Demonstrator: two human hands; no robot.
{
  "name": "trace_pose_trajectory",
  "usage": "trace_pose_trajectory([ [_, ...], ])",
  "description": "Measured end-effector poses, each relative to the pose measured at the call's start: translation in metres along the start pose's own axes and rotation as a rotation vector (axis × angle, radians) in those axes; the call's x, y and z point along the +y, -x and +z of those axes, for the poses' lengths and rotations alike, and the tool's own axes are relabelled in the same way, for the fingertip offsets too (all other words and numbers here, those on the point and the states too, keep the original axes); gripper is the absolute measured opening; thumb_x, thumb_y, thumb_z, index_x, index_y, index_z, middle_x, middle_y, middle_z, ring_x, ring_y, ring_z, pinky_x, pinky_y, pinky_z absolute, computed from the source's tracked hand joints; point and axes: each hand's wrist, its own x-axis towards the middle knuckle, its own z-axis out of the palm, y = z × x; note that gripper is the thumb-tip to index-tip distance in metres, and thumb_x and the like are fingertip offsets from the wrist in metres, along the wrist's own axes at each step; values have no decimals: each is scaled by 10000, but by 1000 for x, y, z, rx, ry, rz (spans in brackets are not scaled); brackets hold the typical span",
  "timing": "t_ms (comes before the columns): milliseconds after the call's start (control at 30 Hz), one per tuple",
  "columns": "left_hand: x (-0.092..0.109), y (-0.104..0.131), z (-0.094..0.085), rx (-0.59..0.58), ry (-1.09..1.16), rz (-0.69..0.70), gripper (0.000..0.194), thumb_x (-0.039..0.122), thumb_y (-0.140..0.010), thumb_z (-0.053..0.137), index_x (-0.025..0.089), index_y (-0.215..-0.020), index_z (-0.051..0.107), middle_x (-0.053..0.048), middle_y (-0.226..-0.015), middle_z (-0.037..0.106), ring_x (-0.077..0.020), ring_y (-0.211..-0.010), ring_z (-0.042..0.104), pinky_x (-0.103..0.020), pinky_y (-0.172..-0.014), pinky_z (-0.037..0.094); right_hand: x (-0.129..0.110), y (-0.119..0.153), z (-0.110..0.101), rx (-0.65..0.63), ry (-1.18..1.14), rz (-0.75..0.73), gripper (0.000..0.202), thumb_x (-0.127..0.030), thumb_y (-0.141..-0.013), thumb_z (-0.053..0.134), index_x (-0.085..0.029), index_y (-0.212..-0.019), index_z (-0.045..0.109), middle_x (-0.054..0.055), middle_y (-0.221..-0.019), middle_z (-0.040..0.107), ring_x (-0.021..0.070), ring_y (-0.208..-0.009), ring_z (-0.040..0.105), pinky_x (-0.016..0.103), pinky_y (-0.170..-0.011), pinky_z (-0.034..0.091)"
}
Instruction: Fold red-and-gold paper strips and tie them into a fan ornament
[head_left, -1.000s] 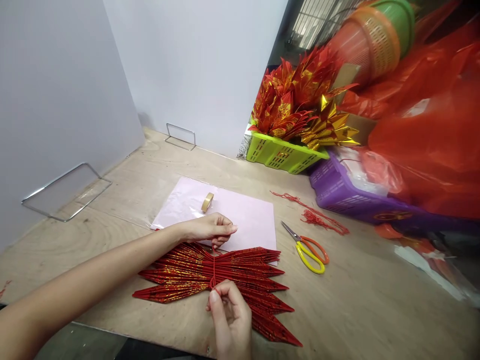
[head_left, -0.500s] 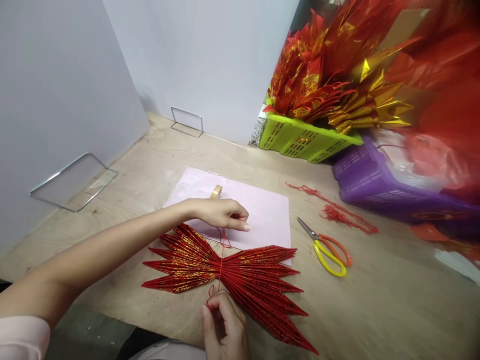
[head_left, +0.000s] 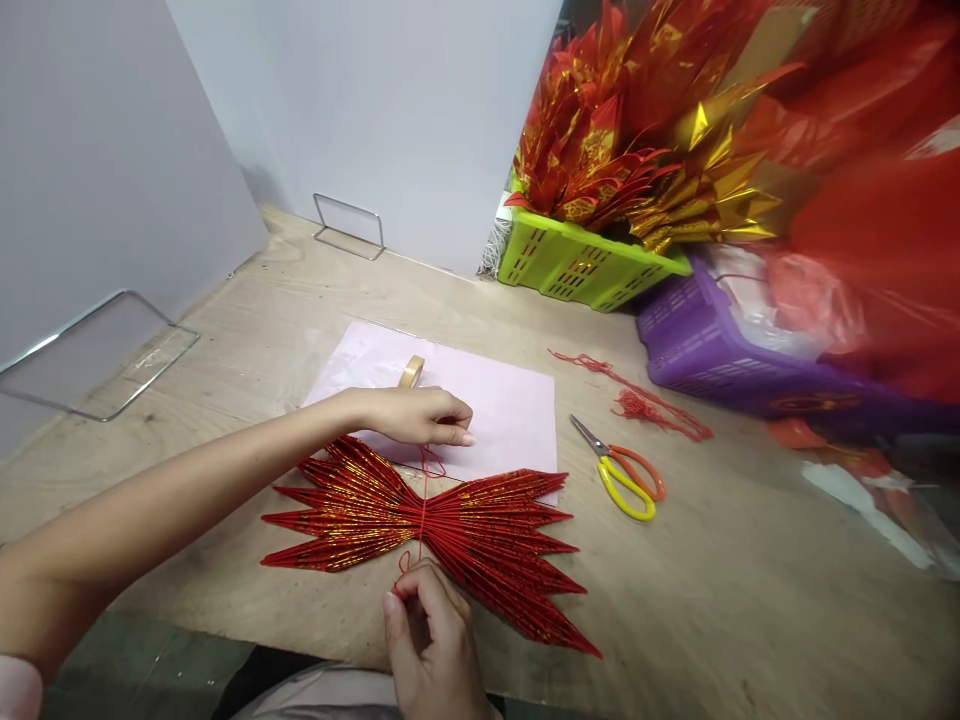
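A pleated red-and-gold paper fan piece (head_left: pixel 495 530), pinched narrow at its waist like a bow, lies on the wooden table. Red string (head_left: pixel 424 505) runs across that waist. My left hand (head_left: pixel 424 415) is closed on the string's far end, beyond the folded paper and over a pale pink sheet (head_left: pixel 510 405). On the near side, my right hand (head_left: pixel 435 625) pinches the other end between thumb and fingers, with a small loop standing out above it. Between the two hands the string looks taut.
Scissors (head_left: pixel 619 470) with yellow and orange handles lie to the right. Behind them is a bundle of red string (head_left: pixel 645 405). A tape roll (head_left: pixel 412 372) rests on the pink sheet. A green basket (head_left: pixel 585 265) of folded paper and a purple basket (head_left: pixel 720 360) stand at the back right.
The whole view has shifted, so things on the table appear a little further left and higher. Both hands keep their hold on the string, in nearly the same place over the paper.
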Motion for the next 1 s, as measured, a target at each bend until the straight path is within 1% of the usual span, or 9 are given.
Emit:
trace_pose_trajectory([
  [100, 4, 1, 0, -9, 0, 16, 315, 323, -886, 529, 194, -612, 440, 47, -551, 411, -114, -528, 384, -259, -562, 280, -1, 0, -1, -1, 4, -5, 140, -152, -871, 447, -230, -753, 450, -25, -658, 519, 114, -568, 493, 214, -500, 379],
  [300, 11, 2, 4, -99, -136, 48, 279, 305, -913, 510, 198, -659, 470, 16, -617, 504, -130, -587, 446, -259, -575, 305, -1, 2, -2, 19, 25, -20, 144, -136, -867, 444, -232, -761, 436, -38, -646, 515, 104, -549, 484, 210, -487, 355],
  [467, 6, 3, 8, -65, -180, 107, 272, 245, -894, 526, 202, -641, 437, 11, -631, 490, -129, -585, 441, -267, -568, 303, 4, 10, -1, -14, -11, -3, 127, -154, -881, 436, -230, -779, 448, -26, -673, 521, 114, -574, 491, 224, -515, 357],
  [600, 2, 5, 9, -34, -91, 106, 271, 277, -892, 537, 199, -649, 448, 18, -617, 471, -121, -572, 420, -265, -567, 313, 6, 18, 3, -34, -76, 92, 129, -208, -910, 427, -225, -789, 468, -6, -708, 525, 135, -632, 508, 251, -583, 378],
  [667, 2, 5, 10, 25, 19, 95, 293, 335, -899, 529, 197, -657, 441, 26, -614, 446, -113, -569, 406, -257, -563, 324, 6, 21, 4, -30, -117, 126, 147, -229, -922, 419, -224, -784, 472, -3, -708, 519, 139, -636, 505, 255, -580, 368],
  [800, 0, 2, 17, 131, 287, 82, 411, 523, -950, 356, 223, -670, 327, 64, -578, 312, -93, -501, 350, -246, -520, 357, 7, 24, 5, -33, -155, 164, 178, -270, -931, 428, -221, -766, 475, -7, -686, 511, 141, -630, 495, 256, -577, 358],
  [833, 0, 0, 18, 128, 305, 89, 423, 541, -956, 319, 230, -670, 303, 72, -566, 284, -89, -478, 324, -244, -497, 348, 8, 24, 5, -31, -153, 173, 188, -278, -933, 429, -221, -759, 472, -8, -681, 511, 140, -630, 495, 256, -580, 358],
  [900, 0, -2, 21, 115, 269, 112, 423, 530, -951, 353, 228, -657, 316, 71, -551, 286, -89, -472, 301, -243, -472, 315, 11, 26, 5, -16, -143, 190, 210, -293, -938, 425, -220, -745, 463, -11, -673, 513, 139, -626, 490, 258, -583, 355],
  [1000, 0, -3, 24, 74, 129, 164, 359, 430, -915, 494, 203, -644, 428, 37, -567, 401, -105, -528, 358, -255, -505, 308, 13, 31, 8, 26, -140, 206, 240, -317, -946, 417, -218, -731, 458, -12, -654, 508, 138, -611, 479, 262, -571, 339],
])
